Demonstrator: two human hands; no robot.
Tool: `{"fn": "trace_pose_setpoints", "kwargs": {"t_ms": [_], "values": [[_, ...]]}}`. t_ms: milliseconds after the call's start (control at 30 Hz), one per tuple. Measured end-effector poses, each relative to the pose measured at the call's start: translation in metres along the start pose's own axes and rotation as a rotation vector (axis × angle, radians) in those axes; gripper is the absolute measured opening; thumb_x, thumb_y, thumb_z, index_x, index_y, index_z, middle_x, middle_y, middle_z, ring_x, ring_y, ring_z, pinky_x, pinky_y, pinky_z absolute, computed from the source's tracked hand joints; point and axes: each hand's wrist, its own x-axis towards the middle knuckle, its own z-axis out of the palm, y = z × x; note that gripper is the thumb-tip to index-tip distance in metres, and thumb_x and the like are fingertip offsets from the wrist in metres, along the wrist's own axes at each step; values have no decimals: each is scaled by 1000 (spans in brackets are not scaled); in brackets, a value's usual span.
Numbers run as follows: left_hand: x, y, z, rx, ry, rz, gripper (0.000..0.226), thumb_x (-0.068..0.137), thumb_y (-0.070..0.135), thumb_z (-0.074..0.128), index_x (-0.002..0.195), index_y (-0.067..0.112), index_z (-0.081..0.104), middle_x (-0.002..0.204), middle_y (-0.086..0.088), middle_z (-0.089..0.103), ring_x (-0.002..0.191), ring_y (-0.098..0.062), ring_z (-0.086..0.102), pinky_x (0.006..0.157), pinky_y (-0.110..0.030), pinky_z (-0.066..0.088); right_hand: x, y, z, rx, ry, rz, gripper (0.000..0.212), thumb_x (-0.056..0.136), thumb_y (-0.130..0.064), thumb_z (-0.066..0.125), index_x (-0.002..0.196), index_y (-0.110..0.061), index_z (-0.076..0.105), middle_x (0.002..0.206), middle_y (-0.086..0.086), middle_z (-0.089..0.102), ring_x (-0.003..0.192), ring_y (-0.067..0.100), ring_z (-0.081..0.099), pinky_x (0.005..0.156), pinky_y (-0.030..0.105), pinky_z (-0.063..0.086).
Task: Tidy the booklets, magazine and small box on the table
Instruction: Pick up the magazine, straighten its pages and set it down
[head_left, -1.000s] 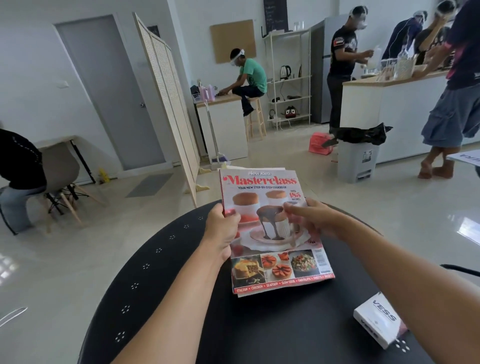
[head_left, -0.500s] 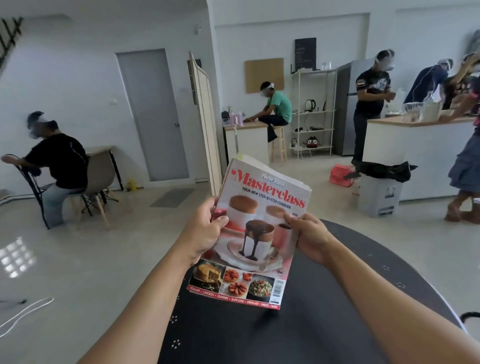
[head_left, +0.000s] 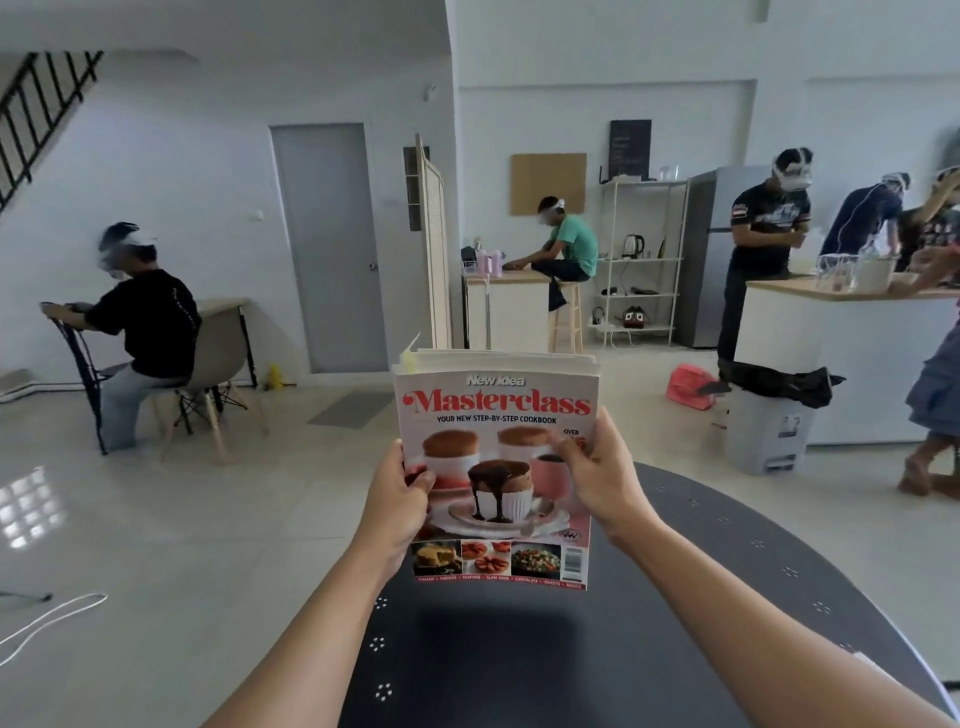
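Observation:
A stack with the "Masterclass" cookbook magazine (head_left: 496, 410) on top stands nearly upright above the round black table (head_left: 675, 597), with its lower edge close to the tabletop. More pages, probably the booklets, show behind its top edge. My left hand (head_left: 397, 493) grips the stack's left edge and my right hand (head_left: 597, 467) grips its right edge, thumbs on the cover. The small white box is out of view.
The table's curved edge runs from the left front round to the right, with tiled floor beyond. A grey bin (head_left: 763, 426) and a white counter (head_left: 841, 353) stand at the right. Several people work around the room, one seated at the left (head_left: 140, 322).
The stack lay flat on the table one second ago. Both hands have lifted it and tipped it upright, first tilted, now squared. The view has risen and the white box has left the frame.

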Motion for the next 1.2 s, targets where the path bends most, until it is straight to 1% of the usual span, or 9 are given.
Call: {"fn": "trace_pose_setpoints", "kwargs": {"t_ms": [300, 367, 500, 633, 700, 833, 933, 1067, 1200], "values": [[1, -11, -7, 82, -15, 68, 48, 94, -6, 56, 128, 26, 47, 116, 4, 64, 119, -20, 58, 88, -28, 51, -1, 22, 2, -26, -18, 40, 33, 95, -8, 60, 118, -25, 45, 115, -2, 70, 112, 18, 65, 98, 49, 52], [4, -8, -9, 102, -7, 173, 69, 90, -2, 64, 140, 32, 31, 121, 2, 61, 119, -15, 57, 96, -37, 52, 2, 17, -1, -60, -31, -65, 51, 91, -4, 65, 123, -28, 33, 115, 1, 67, 105, 15, 69, 92, 47, 57], [16, 7, -14, 239, -11, 444, 106, 80, 13, 81, 147, 55, 10, 143, -1, 47, 126, -14, 51, 96, -33, 51, 12, 2, -9, -237, -56, -298, 89, 80, -17, 79, 142, -46, 21, 137, 8, 52, 108, 20, 67, 86, 39, 59], [24, 19, -15, 490, 22, 587, 88, 80, 22, 81, 148, 41, 28, 133, 4, 47, 114, -10, 49, 90, -32, 57, 17, -15, -10, -501, -63, -388, 66, 80, -26, 80, 136, -32, 46, 120, -3, 56, 96, 2, 57, 83, 23, 55], [25, 21, -14, 519, 18, 596, 77, 82, 21, 79, 144, 35, 37, 131, 3, 51, 114, -12, 50, 91, -39, 58, 18, -18, -10, -515, -48, -392, 51, 82, -24, 78, 125, -28, 52, 111, -3, 60, 91, 4, 61, 78, 29, 59], [13, 10, -10, 181, 10, 373, 83, 86, 12, 75, 146, 34, 23, 127, 7, 54, 114, -8, 56, 84, -19, 53, 6, -4, -10, -193, -66, -193, 58, 88, -14, 71, 131, -31, 37, 107, 3, 67, 92, 17, 72, 74, 35, 63], [0, -6, -4, 98, 17, 166, 50, 93, 9, 65, 133, 26, 42, 120, 4, 63, 119, -18, 59, 84, -24, 52, -13, 22, -3, 83, -86, 15, 46, 95, -11, 60, 133, -23, 37, 114, 2, 70, 105, 20, 70, 85, 43, 60], [0, -5, -2, 104, 48, 129, 32, 96, 5, 59, 124, 19, 53, 108, 10, 64, 112, -15, 59, 74, -14, 46, -12, 37, 8, 73, -17, 86, 29, 100, -14, 52, 129, -19, 49, 120, -2, 68, 112, 18, 64, 97, 46, 53], [12, 3, -8, 87, 66, 122, 34, 96, 2, 57, 126, 16, 53, 110, 8, 64, 108, -12, 56, 84, -22, 45, 0, 34, 18, 39, -40, 78, 28, 102, -14, 49, 129, -19, 46, 124, -2, 64, 117, 19, 60, 96, 39, 52]]}}
